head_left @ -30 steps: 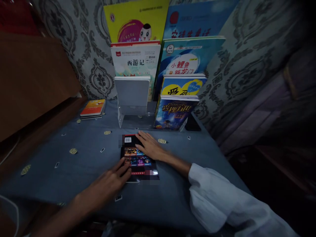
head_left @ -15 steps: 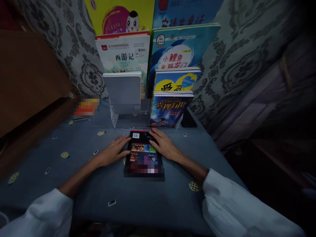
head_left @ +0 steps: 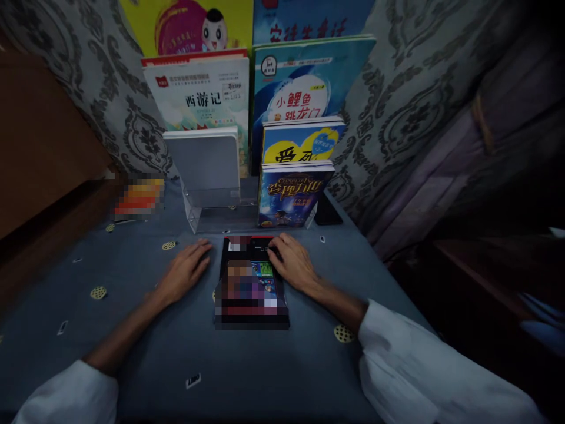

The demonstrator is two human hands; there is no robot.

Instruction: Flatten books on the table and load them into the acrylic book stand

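A dark book with a thin red top edge lies flat on the blue-grey cloth; part of its cover is blurred out. My right hand is at its upper right side, fingers bent over the edge and thumb on the cover. To the left, clear of the book, my left hand rests above the cloth with fingers stretched out and nothing in it. Just behind stands a clear display rack, holding a blue book at the lower right and a plain grey-backed book at the lower left.
More picture books, such as a white-covered book and a teal book, rise in tiers behind. A dark flat object lies right of the rack. An orange-red item sits left. Patterned curtains hang behind.
My left hand has come off the book's left edge and moved left. My right hand's fingers have bent more at the right edge. The view has shifted slightly.
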